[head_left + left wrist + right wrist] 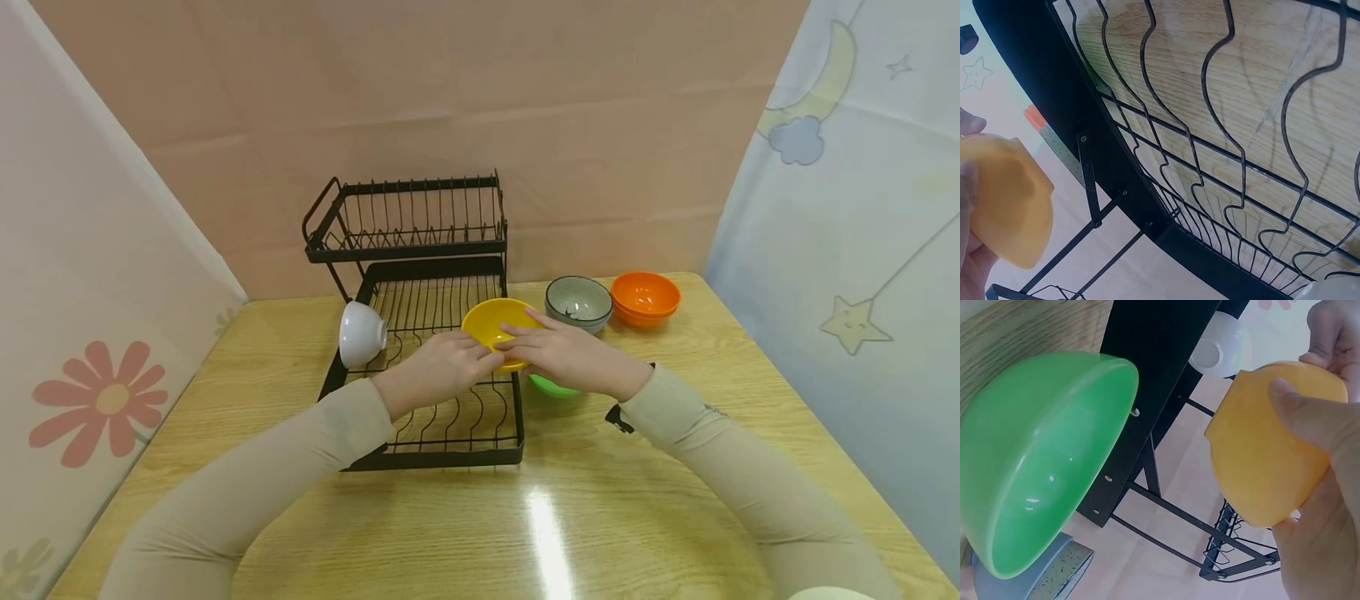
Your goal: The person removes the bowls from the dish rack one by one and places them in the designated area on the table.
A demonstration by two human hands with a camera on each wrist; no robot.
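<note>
A yellow bowl (483,321) is held in the air by both hands, over the right side of the black dish rack (447,458). My left hand (441,368) pinches its near left edge. From the right, my right hand (576,357) grips the same bowl, thumb lying along its outside in the right wrist view. Tilted on its side, a white bowl (360,335) rests at the left of the rack's lower tier. A green bowl (1041,456) stands on the table just right of the rack, partly hidden by the right hand in the head view.
Behind the right hand are stacked grey-green bowls (579,298) with dark rims. Orange bowls (645,293), also stacked, stand farther right. The rack's raised upper tier (408,248) is at the back, near the pink cloth backdrop (600,150).
</note>
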